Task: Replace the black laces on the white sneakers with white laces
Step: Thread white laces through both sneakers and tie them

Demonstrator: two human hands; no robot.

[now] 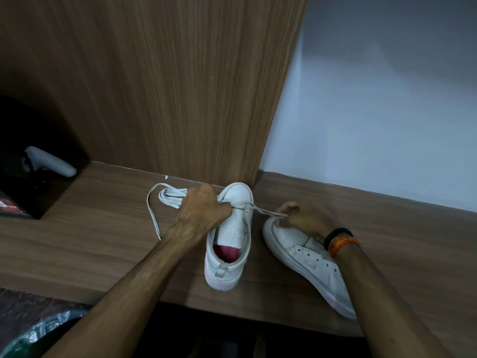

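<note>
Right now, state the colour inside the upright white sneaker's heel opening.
Pinkish red lining, clearest in the head view.

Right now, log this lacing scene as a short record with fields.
surface: wooden desk
sneaker being laced: upright, toe towards the wooden panel
second sneaker: lies tilted to the right, eyelets empty
left hand: grips the white lace at the laced sneaker
right hand: pinches the lace's other end
spare lace: bundled behind the left hand
black laces: none visible
</note>
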